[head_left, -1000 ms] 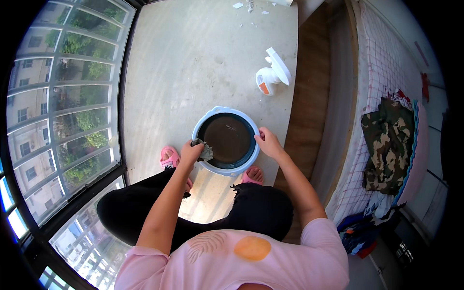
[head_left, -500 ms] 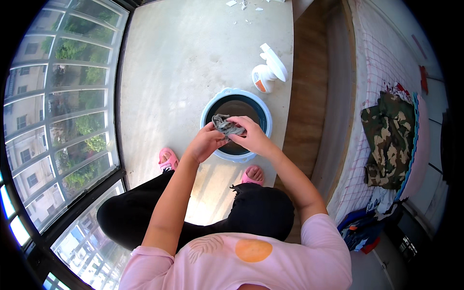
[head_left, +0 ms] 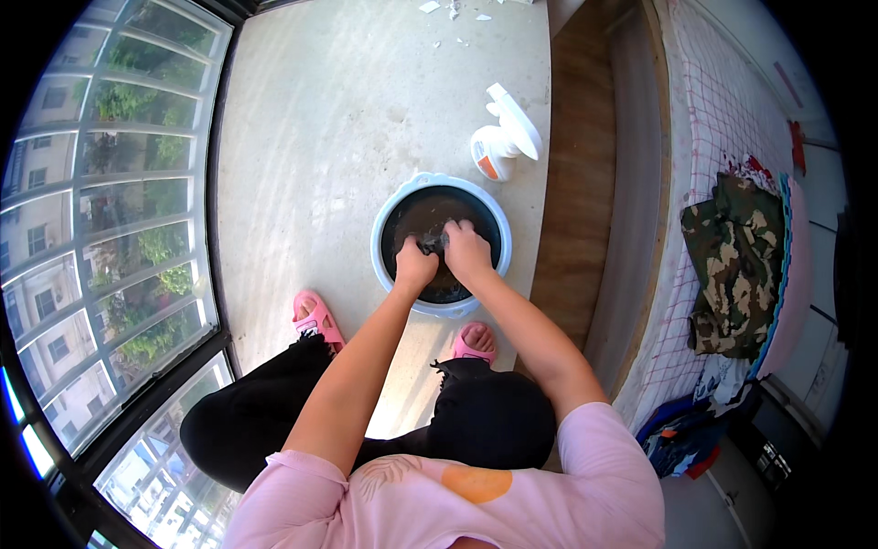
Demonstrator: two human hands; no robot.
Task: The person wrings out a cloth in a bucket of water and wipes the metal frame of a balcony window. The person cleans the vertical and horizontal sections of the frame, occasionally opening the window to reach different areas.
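A light-blue basin (head_left: 378,236) of murky brown water (head_left: 425,209) stands on the pale floor in front of me. Both my hands reach down into it, side by side. My left hand (head_left: 416,262) is closed on a grey cloth (head_left: 433,242), its fingertips at the water. Opposite it, my right hand (head_left: 466,249) grips the same cloth with curled fingers. Only a small dark bit of the cloth shows between the hands; the rest is hidden by the fingers and the water.
A white spray bottle (head_left: 497,151) stands just beyond the basin on the right. My feet in pink sandals (head_left: 315,317) flank its near side. A barred window (head_left: 137,220) lines the left. Camouflage clothing (head_left: 736,265) lies on a checked cover at right. White scraps (head_left: 430,7) lie far off.
Both hands have gone down from above the basin into the water, taking the cloth with them. The bunched cloth was plainly visible before and is now mostly hidden.
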